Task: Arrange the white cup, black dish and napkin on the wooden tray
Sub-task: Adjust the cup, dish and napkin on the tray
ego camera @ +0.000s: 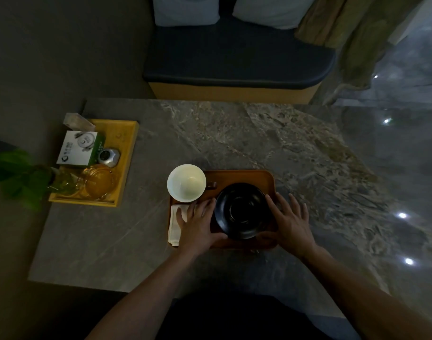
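Glossy black dish mouth-up on wooden tray, folded napkin running near-to-far, left hand and right hand flanking it, fingers straight, gripping nothing

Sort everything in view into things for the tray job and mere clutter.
Job: white cup, black dish, napkin, wooden tray, left hand, right hand.
Clutter: yellow tray, white box, small clock, glass bowl, plant.

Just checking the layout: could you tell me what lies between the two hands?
The black dish sits between the left hand and right hand, in the head view.
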